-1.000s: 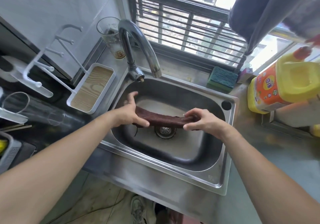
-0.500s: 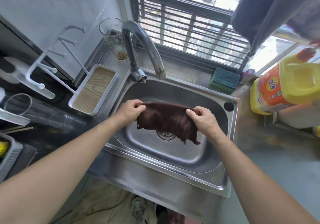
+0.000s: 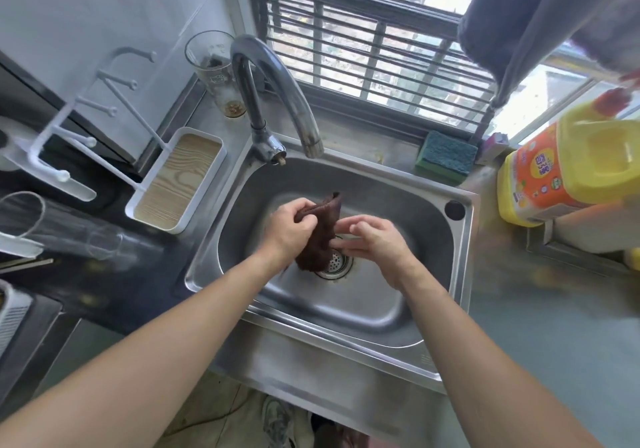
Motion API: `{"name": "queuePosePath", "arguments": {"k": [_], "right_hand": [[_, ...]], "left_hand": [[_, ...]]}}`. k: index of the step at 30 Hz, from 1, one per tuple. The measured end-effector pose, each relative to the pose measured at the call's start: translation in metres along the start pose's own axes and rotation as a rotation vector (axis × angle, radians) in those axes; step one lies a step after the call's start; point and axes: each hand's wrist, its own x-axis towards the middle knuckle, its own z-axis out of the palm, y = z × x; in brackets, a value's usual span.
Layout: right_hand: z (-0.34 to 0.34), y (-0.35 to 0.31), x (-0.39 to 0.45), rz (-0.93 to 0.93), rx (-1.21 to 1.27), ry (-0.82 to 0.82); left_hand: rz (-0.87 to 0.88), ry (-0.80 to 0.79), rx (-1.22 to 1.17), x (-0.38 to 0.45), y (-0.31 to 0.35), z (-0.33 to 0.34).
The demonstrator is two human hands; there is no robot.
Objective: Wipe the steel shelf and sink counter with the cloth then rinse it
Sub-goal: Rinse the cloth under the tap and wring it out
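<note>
Over the sink [image 3: 460, 240], left hand [image 3: 289, 229] grip holding cloth [image 3: 320, 236], right hand [image 3: 370, 240] loose, drain [image 3: 334, 264] half hidden

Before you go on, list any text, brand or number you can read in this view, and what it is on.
Yellow detergent jug: its orange label has large characters and small badges, too blurred to read.
Drinking glass behind the tap: a faint printed cartoon figure, no legible words.
Sink: a small stamped mark on the front rim, too small to read.
Nothing else carries text.
</note>
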Motion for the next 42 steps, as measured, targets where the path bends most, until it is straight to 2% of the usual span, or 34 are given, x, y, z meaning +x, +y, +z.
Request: {"name": "queuePosePath", "arguments": {"k": [2, 3, 6, 8, 11, 12, 15, 20, 22, 25, 28, 30, 34, 39, 42], "right_hand": [[-0.009, 0.008, 0.003, -0.008, -0.157, 0.132], [-0.015, 0.013, 0.004, 0.008, -0.165, 0.068], [-0.027, 0.021, 0.003, 0.087, -0.059, -0.272], [-0.03, 0.022, -0.001, 0.061, 0.012, -0.273], [-0.035, 0.021, -0.004, 0.01, 0.192, -0.046], [-0.037, 0.019, -0.006, 0.015, 0.224, -0.016], [-0.048, 0.016, -0.012, 0.08, 0.282, -0.016], [-0.079, 0.01, -0.027, 0.163, 0.22, -0.118], [-0.09, 0.008, -0.031, 0.099, 0.292, 0.001], [-0.11, 0.004, -0.038, -0.078, 0.537, 0.16], [-0.132, 0.009, -0.049, -0.091, 0.648, 0.236], [-0.145, 0.018, -0.058, -0.075, 0.514, 0.367], [-0.182, 0.04, -0.081, -0.245, 0.22, 0.717], [-0.227, 0.058, -0.107, -0.218, 0.049, 0.987], [-0.249, 0.063, -0.12, -0.191, -0.088, 1.091]], "left_hand": [[-0.048, -0.094, -0.274, 0.002, 0.006, -0.003], [-0.095, -0.159, -0.401, 0.003, 0.008, -0.006], [-0.246, -0.322, -0.715, 0.008, 0.01, -0.013], [-0.301, -0.332, -0.838, 0.011, 0.007, -0.01], [-0.402, -0.31, -0.858, 0.011, 0.0, -0.002], [-0.439, -0.329, -0.865, 0.01, -0.002, 0.0], [-0.498, -0.392, -0.843, 0.005, -0.002, 0.007], [-0.338, -0.272, -0.922, 0.003, 0.012, 0.03], [-0.3, -0.283, -0.915, 0.002, 0.021, 0.04], [-0.255, -0.371, -0.841, -0.003, 0.035, 0.058], [-0.258, -0.421, -0.778, -0.012, 0.052, 0.088], [-0.255, -0.366, -0.726, -0.019, 0.062, 0.113], [-0.126, -0.29, -0.615, -0.038, 0.074, 0.158], [0.025, -0.401, -0.534, -0.063, 0.092, 0.205], [0.017, -0.454, -0.396, -0.068, 0.097, 0.229]]}}
